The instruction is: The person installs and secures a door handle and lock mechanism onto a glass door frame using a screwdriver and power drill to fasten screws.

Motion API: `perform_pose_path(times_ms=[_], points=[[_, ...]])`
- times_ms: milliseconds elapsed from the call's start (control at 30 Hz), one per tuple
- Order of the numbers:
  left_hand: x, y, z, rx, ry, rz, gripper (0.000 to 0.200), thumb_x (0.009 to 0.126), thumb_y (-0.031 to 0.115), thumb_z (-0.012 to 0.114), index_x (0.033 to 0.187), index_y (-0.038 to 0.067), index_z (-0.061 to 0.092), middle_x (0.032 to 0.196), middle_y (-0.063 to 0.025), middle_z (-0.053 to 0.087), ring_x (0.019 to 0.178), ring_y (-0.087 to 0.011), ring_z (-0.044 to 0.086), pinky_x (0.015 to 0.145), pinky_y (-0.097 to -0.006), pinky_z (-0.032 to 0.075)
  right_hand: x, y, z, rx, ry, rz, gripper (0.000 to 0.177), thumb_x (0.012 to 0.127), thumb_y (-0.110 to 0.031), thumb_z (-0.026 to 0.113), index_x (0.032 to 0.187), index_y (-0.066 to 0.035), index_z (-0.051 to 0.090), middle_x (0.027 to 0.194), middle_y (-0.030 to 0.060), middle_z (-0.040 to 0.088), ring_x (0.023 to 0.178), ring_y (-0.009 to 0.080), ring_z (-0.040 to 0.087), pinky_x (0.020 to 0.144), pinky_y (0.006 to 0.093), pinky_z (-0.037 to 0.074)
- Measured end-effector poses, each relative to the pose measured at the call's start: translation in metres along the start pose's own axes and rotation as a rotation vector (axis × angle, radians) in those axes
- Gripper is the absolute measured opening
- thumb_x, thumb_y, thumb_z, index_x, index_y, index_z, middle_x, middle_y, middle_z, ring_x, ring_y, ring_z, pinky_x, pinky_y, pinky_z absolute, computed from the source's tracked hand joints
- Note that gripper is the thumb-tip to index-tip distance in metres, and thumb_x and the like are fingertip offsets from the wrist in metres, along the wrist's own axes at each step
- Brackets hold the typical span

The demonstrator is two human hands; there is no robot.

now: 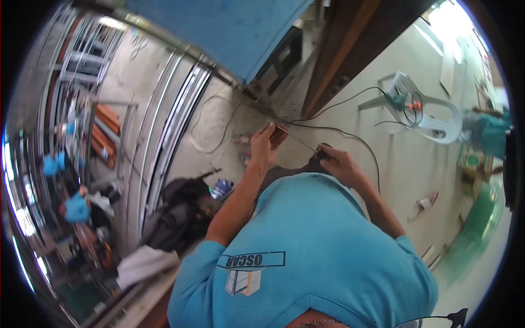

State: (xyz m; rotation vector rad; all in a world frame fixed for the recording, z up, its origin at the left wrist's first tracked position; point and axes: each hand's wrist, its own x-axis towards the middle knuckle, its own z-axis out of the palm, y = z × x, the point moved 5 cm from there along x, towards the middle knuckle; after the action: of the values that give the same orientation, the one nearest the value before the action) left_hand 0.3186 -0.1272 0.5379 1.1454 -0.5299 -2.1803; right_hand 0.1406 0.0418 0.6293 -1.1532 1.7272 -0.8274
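My left hand is out in front of my body, its thumb and fingers closed on one end of a thin, straight metallic strip. The strip slants down to my right hand, whose fingers are curled at its other end near a small dark part. It resembles a drawn-out tape measure, but its exact kind is too small to make out. My dark trousers lie just below the strip, under the blue shirt. My palms are partly hidden.
A white plastic chair at right carries a green corded power tool. Black cable crosses the floor. A blue panel and brown beam stand ahead. Metal profiles lie left; people in blue shirts are beyond.
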Motion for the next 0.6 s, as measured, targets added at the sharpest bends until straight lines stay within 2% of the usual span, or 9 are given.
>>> perform_pose_path(times_ms=[67,100,233,300,400,433,467,533,600], points=[[0.016,-0.004,0.024,0.090,-0.074,-0.155,0.017,0.098,0.014,0.058,0.100,-0.001,0.065,0.094,-0.0124,0.070,0.088,-0.0219,0.070,0.080,-0.0331,0.059,-0.017,0.003,-0.003,0.081,0.134,0.146,0.050,0.087,-0.020,0.064,0.132,-0.001,0.057,0.079,0.0192,0.062,0.070,0.0244,0.061,0.070,0.0363,0.048],[0.024,-0.006,0.032,0.125,-0.097,-0.174,0.017,0.098,0.014,0.058,0.100,-0.001,0.065,0.094,-0.0124,0.070,0.088,-0.0219,0.070,0.080,-0.0331,0.059,-0.027,0.004,-0.002,0.117,0.202,0.185,0.049,0.086,-0.019,0.066,0.131,-0.001,0.058,0.080,0.0161,0.064,0.069,0.0194,0.058,0.068,0.0328,0.047],[0.044,-0.020,0.066,0.287,-0.282,-0.359,0.019,0.099,0.019,0.058,0.104,0.002,0.065,0.100,-0.0096,0.070,0.091,-0.0204,0.068,0.081,-0.0325,0.058,-0.052,0.023,0.020,0.357,0.496,0.187,0.047,0.086,-0.017,0.067,0.130,-0.001,0.060,0.078,0.0098,0.063,0.069,0.0130,0.053,0.067,0.0295,0.046],[0.052,-0.026,0.078,0.411,-0.365,-0.441,0.020,0.099,0.023,0.058,0.107,0.006,0.065,0.105,-0.0075,0.069,0.095,-0.0204,0.068,0.084,-0.0339,0.056,-0.061,0.034,0.037,0.412,0.601,0.300,0.045,0.087,-0.014,0.068,0.130,0.000,0.060,0.078,0.0030,0.060,0.071,0.0073,0.050,0.065,0.0253,0.044],[0.071,-0.037,0.101,0.573,-0.496,-0.468,0.025,0.099,0.027,0.059,0.108,0.005,0.066,0.102,-0.0047,0.067,0.091,-0.0169,0.066,0.081,-0.0318,0.054,-0.058,0.041,0.063,0.538,0.754,0.386,0.044,0.088,-0.013,0.067,0.130,0.000,0.060,0.077,-0.0006,0.055,0.067,0.0049,0.046,0.063,0.0222,0.042],[0.085,-0.040,0.102,0.674,-0.575,-0.475,0.024,0.100,0.031,0.057,0.108,0.011,0.065,0.111,-0.0031,0.066,0.103,-0.0162,0.062,0.084,-0.0307,0.052,-0.052,0.031,0.070,0.578,0.817,0.411,0.044,0.089,-0.012,0.068,0.130,0.000,0.061,0.075,-0.0029,0.055,0.064,0.0041,0.043,0.061,0.0207,0.040],[0.088,-0.044,0.109,0.706,-0.618,-0.510,0.024,0.100,0.031,0.057,0.108,0.011,0.065,0.111,-0.0031,0.066,0.103,-0.0162,0.062,0.084,-0.0307,0.052,-0.047,0.024,0.080,0.594,0.876,0.430,0.044,0.089,-0.012,0.068,0.130,0.000,0.061,0.075,-0.0029,0.055,0.064,0.0041,0.043,0.061,0.0207,0.040],[0.102,-0.040,0.129,0.902,-0.687,-0.385,0.026,0.099,0.034,0.058,0.111,0.012,0.066,0.110,0.0007,0.065,0.099,-0.0126,0.060,0.084,-0.0288,0.049,-0.033,0.010,0.101,0.590,1.101,0.392,0.044,0.088,-0.011,0.068,0.130,0.001,0.060,0.074,-0.0028,0.053,0.063,0.0044,0.042,0.060,0.0213,0.040],[0.121,-0.041,0.141,0.980,-0.816,-0.379,0.028,0.098,0.035,0.059,0.112,0.012,0.066,0.111,0.0022,0.064,0.100,-0.0113,0.057,0.084,-0.0294,0.047,-0.008,0.010,0.129,0.592,1.253,0.388,0.044,0.088,-0.010,0.068,0.130,0.001,0.060,0.077,-0.0014,0.054,0.064,0.0047,0.044,0.061,0.0216,0.040]])
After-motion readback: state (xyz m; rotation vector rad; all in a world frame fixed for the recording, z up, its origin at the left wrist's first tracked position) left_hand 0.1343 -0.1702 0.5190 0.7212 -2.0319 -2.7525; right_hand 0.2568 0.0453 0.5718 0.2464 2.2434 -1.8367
